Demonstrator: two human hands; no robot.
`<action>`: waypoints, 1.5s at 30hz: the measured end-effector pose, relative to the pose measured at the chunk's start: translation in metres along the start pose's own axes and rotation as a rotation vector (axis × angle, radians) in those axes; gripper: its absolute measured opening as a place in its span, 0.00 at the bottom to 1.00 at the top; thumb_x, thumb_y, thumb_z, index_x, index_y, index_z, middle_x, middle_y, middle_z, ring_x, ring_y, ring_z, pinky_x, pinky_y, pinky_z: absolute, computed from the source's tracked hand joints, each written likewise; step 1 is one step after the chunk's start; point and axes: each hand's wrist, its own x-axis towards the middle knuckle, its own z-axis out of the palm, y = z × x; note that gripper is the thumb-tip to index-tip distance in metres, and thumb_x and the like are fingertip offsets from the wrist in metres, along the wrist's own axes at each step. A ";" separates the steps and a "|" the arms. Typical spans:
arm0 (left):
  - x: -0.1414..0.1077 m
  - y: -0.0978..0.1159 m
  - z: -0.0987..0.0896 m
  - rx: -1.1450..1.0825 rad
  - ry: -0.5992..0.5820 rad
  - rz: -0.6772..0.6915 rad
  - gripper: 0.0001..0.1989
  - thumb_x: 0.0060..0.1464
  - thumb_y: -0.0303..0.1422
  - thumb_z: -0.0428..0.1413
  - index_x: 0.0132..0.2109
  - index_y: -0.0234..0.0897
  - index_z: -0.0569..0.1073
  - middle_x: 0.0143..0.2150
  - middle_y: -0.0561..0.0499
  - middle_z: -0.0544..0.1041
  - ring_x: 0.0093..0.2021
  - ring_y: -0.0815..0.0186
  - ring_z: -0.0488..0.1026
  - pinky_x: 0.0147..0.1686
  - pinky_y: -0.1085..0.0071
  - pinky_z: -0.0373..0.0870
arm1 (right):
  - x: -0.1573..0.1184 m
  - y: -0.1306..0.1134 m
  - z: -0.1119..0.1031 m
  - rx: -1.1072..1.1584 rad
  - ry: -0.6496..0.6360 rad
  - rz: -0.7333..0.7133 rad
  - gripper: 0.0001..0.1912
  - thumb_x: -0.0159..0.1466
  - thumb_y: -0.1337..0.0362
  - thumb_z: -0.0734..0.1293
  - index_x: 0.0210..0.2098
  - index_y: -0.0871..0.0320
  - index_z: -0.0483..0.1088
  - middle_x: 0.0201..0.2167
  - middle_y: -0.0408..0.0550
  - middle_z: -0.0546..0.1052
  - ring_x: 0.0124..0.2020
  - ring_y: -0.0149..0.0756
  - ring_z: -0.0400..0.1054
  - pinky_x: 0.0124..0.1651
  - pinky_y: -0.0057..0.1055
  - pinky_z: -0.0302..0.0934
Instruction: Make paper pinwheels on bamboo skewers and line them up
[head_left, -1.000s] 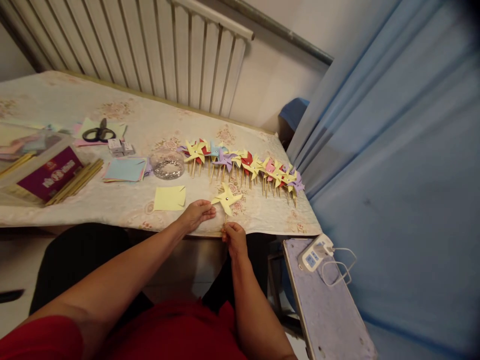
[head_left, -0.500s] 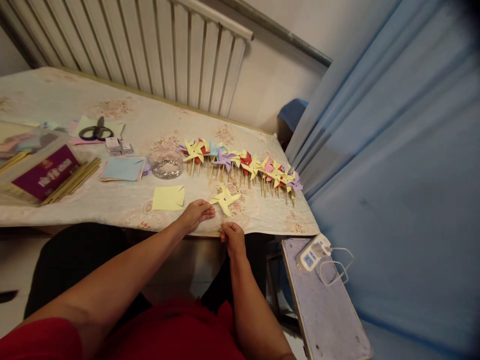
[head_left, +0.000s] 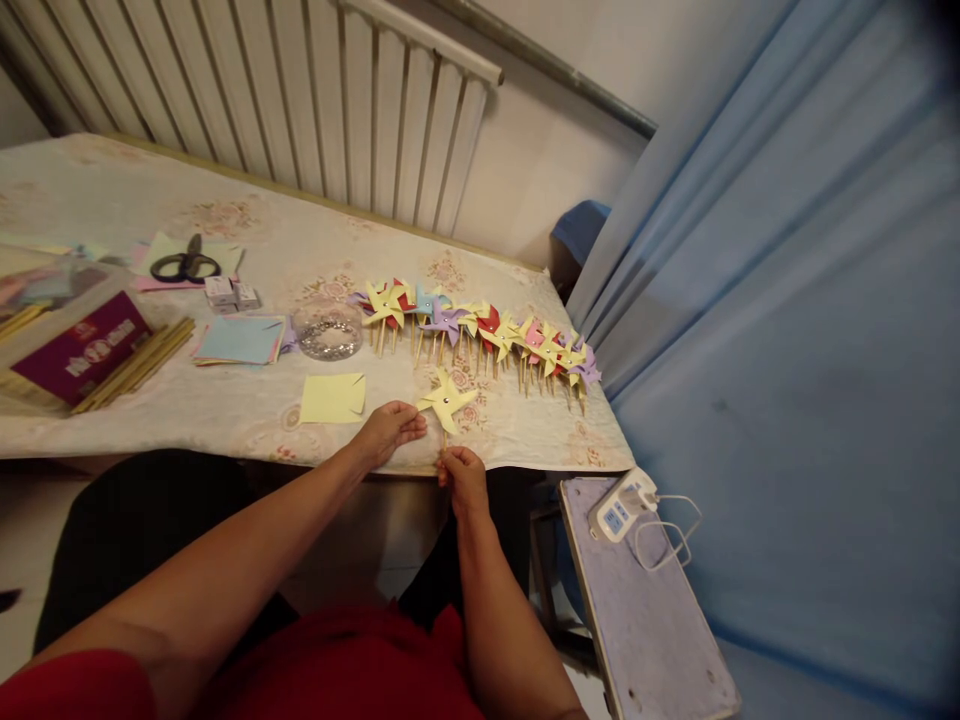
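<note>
At desk (head_left: pixel 556 430) front edge: yellow pinwheel (head_left: pixel 446 401), upright over the cloth
My right hand (head_left: pixel 463 478): grip closed round its stick
My left hand (head_left: pixel 391 433): fingertips at a blade, pinch unclear
Behind: row of finished pinwheels (head_left: pixel 491 332)
Left: yellow sheet (head_left: pixel 333 398), corner slits

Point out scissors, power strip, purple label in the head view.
Scissors (head_left: pixel 194 262): head view, between blades and handles.
Power strip (head_left: pixel 614 519): head view, body's lower part.
Purple label (head_left: pixel 88 350): head view, middle.
</note>
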 end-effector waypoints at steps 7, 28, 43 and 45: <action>-0.017 -0.006 0.006 0.035 0.095 0.050 0.11 0.55 0.33 0.63 0.35 0.34 0.68 0.27 0.50 0.76 0.26 0.69 0.75 0.36 0.69 0.76 | 0.002 0.001 -0.002 0.030 0.005 0.013 0.15 0.47 0.56 0.75 0.26 0.59 0.71 0.19 0.39 0.74 0.15 0.23 0.59 0.19 0.22 0.51; -0.025 -0.011 0.050 0.906 0.091 0.242 0.17 0.55 0.38 0.55 0.21 0.40 0.65 0.19 0.54 0.66 0.24 0.65 0.63 0.28 0.69 0.53 | 0.000 0.000 0.001 0.002 0.006 -0.002 0.12 0.49 0.57 0.73 0.26 0.58 0.70 0.17 0.38 0.74 0.14 0.24 0.58 0.19 0.22 0.51; -0.023 -0.007 0.052 0.981 0.089 0.208 0.16 0.57 0.37 0.50 0.22 0.40 0.65 0.19 0.54 0.66 0.24 0.66 0.62 0.28 0.69 0.55 | 0.000 0.000 0.000 -0.015 -0.006 -0.006 0.12 0.49 0.57 0.73 0.26 0.58 0.69 0.16 0.37 0.73 0.14 0.24 0.57 0.19 0.23 0.50; -0.024 -0.007 0.052 1.005 0.093 0.202 0.16 0.57 0.37 0.50 0.23 0.40 0.64 0.19 0.55 0.65 0.24 0.66 0.62 0.28 0.69 0.55 | 0.000 0.000 0.000 -0.014 -0.011 -0.011 0.12 0.49 0.57 0.73 0.26 0.58 0.69 0.16 0.37 0.73 0.14 0.24 0.57 0.19 0.23 0.50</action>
